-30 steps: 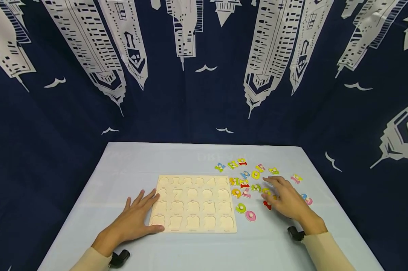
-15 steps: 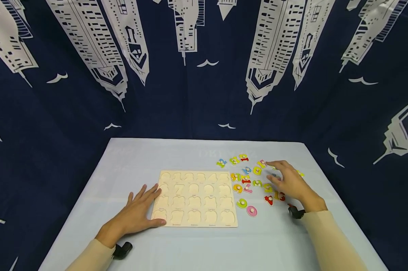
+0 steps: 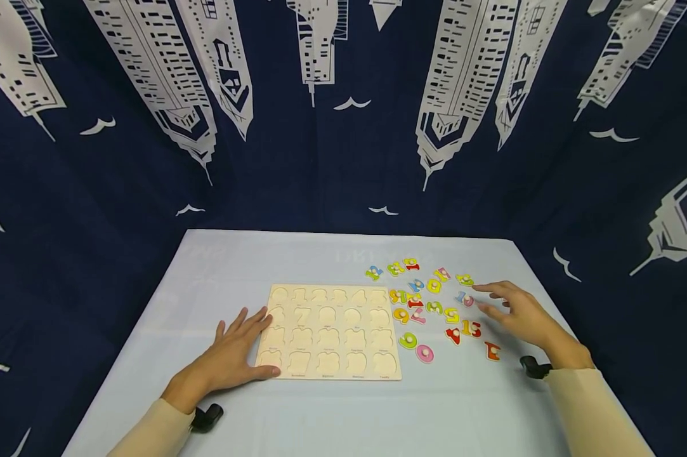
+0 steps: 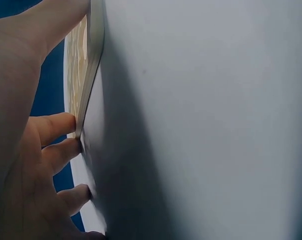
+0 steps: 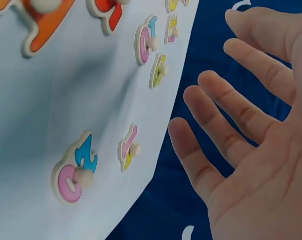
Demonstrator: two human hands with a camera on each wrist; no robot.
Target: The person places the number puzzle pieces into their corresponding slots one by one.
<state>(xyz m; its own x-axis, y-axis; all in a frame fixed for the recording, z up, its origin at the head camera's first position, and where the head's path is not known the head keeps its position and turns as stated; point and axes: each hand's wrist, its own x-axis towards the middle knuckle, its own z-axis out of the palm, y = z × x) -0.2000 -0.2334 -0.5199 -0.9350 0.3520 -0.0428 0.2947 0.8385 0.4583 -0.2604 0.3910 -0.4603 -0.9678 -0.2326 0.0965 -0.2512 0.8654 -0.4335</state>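
My left hand rests with spread fingers along the left edge of a wooden number puzzle board; in the left wrist view its fingertips touch the board's side. The board's shallow recesses show bare wood. My right hand hovers over the table's right part, fingers loosely extended and holding nothing. Just left of its fingertips lie a blue-and-pink 10 piece and a yellow-green piece. In the right wrist view, a blue-and-pink 20 piece and a pink-and-yellow piece lie below the palm.
Several knobbed number pieces lie scattered right of the board, among them a red 4, a red 1 and a pink 0. The white table ends at a dark blue patterned cloth.
My right hand has moved up, then right, away from above the pieces, uncovering the red 1 and the 10. The left hand stays on the board. The head view has tilted slightly.
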